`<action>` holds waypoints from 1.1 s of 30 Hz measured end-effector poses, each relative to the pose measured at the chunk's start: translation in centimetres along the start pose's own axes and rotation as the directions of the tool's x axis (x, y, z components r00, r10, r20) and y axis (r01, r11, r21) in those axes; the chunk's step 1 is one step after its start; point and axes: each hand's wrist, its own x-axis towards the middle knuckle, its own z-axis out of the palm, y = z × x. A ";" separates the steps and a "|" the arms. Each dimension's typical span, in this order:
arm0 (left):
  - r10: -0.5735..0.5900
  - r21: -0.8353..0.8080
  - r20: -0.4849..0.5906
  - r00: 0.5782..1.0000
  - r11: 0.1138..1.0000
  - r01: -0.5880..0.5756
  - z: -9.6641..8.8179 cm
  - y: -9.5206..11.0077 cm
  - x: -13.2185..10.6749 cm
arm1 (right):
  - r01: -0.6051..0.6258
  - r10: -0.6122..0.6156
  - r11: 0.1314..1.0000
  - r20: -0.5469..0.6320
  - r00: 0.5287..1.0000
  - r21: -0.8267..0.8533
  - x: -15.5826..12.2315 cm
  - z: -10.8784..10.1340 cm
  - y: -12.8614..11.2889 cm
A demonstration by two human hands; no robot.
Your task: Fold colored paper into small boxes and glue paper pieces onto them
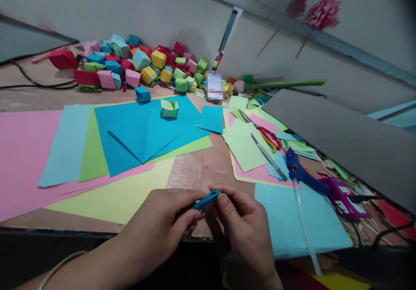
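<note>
Both hands meet near the front edge of the wooden table (201, 169). My left hand (162, 223) and my right hand (242, 225) pinch a small folded piece of blue paper (207, 200) between thumbs and fingers, one hand at each end. The folded piece is narrow and held just above the table edge. Large coloured sheets lie right behind the hands: a big blue sheet (146, 134), a yellow-green one (120, 199), a pink one (26, 151) and a light blue one (292, 220).
A heap of folded paper boxes (136, 65) fills the back left. A green box (169, 108) and a blue box (143, 94) sit apart. Red-handled scissors (268, 136), a craft knife (269, 158) and a blue glue gun (302, 173) lie right. A grey board (341, 138) leans at right.
</note>
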 end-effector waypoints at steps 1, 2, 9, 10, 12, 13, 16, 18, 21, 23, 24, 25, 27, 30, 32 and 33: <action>-0.012 -0.021 -0.007 1.000 1.000 0.012 0.0 0.0 -0.1 | -0.087 0.086 0.990 0.015 0.996 0.114 0.0 0.0 0.2; -0.018 -0.037 -0.013 1.000 0.999 0.017 -0.1 0.0 -0.1 | -0.169 0.162 0.959 0.051 0.985 0.226 0.1 0.1 0.3; 0.018 0.058 -0.112 0.993 0.998 -0.011 -0.9 -0.2 -0.4 | -0.322 0.252 0.852 0.216 0.943 0.412 0.7 -0.2 -0.5; 0.022 0.071 -0.094 0.995 0.997 -0.016 -1.1 -0.2 -0.5 | -0.335 0.256 0.847 0.237 0.937 0.413 0.7 -0.3 -0.6; 0.025 0.100 -0.061 0.998 0.995 -0.018 -1.4 -0.2 -0.5 | -0.368 0.262 0.828 0.287 0.921 0.423 0.7 -0.4 -0.7; 0.024 0.120 -0.057 0.998 0.993 -0.017 -1.4 -0.1 -0.5 | -0.373 0.259 0.823 0.301 0.918 0.428 0.6 -0.4 -0.7; 0.046 0.193 -0.084 0.995 0.981 -0.029 -1.6 0.0 -0.7 | -0.314 0.200 0.858 0.300 0.933 0.406 0.2 -0.5 -0.8; 0.084 0.244 -0.111 0.990 0.968 -0.055 -1.6 0.2 -0.8 | -0.245 0.157 0.920 0.286 0.945 0.305 -0.2 -0.5 -1.0; 0.087 0.287 -0.129 0.988 0.957 -0.046 -1.8 0.4 -0.9 | -0.179 0.167 0.983 0.190 0.967 0.047 -0.8 -0.5 -1.4; 0.007 0.251 -0.109 0.994 0.968 0.021 -2.1 0.6 -0.8 | -0.180 0.182 0.983 0.104 0.978 -0.030 -1.1 -0.5 -1.6; -0.056 0.190 -0.079 0.995 0.979 0.070 -2.2 0.6 -0.8 | -0.187 0.188 0.982 0.076 0.979 -0.024 -1.1 -0.6 -1.6; -0.127 0.095 -0.034 0.991 0.987 0.129 -2.3 0.7 -0.7 | -0.195 0.195 0.981 0.060 0.979 0.003 -1.1 -0.7 -1.5; -0.260 -0.141 0.094 0.961 0.952 0.271 -2.5 0.6 -0.6 | -0.207 0.204 0.975 0.040 0.978 0.086 -1.0 -1.0 -1.1; -0.362 -0.324 0.221 0.906 0.849 0.418 -2.5 0.3 -0.5 | -0.199 0.196 0.957 0.035 0.980 0.210 -0.7 -1.6 -0.6; -0.386 -0.339 0.227 0.894 0.829 0.444 -2.6 0.0 -0.5 | -0.175 0.169 0.959 0.046 0.985 0.222 -0.4 -2.0 -0.5; -0.388 -0.352 0.217 0.896 0.825 0.443 -2.7 -0.1 -0.5 | -0.146 0.139 0.971 0.051 0.989 0.190 -0.3 -2.1 -0.7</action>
